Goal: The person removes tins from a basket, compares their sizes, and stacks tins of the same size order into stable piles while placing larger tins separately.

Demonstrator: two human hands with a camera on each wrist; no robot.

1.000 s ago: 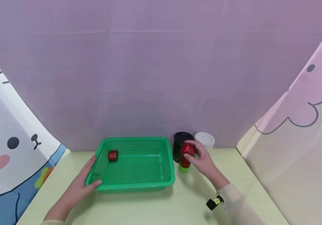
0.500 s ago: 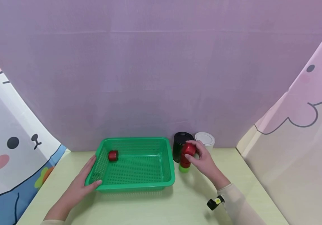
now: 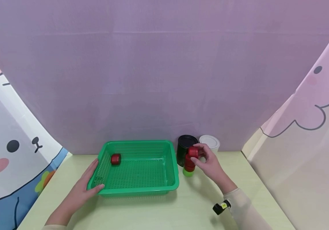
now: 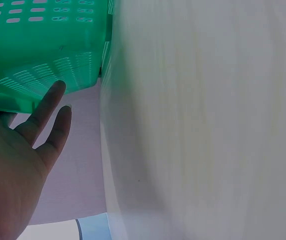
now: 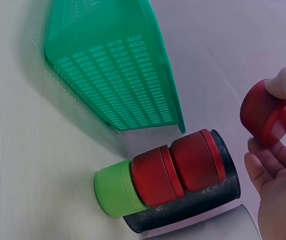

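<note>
My right hand (image 3: 210, 163) pinches a small red tin (image 5: 264, 111) between thumb and fingers. Below it stands a stack of small round tins, a green tin (image 5: 115, 190) at the bottom with a red tin (image 5: 157, 176) and another red tin (image 5: 198, 161) above. In the right wrist view, the held tin is apart from the stack and tilted. My left hand (image 3: 79, 193) rests at the left front corner of a green basket (image 3: 138, 191), its fingers straight along the outer side and its thumb at the front rim. One red tin (image 3: 115, 159) lies on its side inside the basket.
Behind the stack stand a black can (image 3: 181, 153) and a white-lidded can (image 3: 209, 141), close to the purple backdrop (image 3: 164, 80). Printed cloth walls (image 3: 23, 166) flank the pale table (image 3: 141, 214) on both sides.
My right hand has shifted slightly to the right and turned the held red tin, showing more of its side. The left hand, basket and stack look unmoved.
</note>
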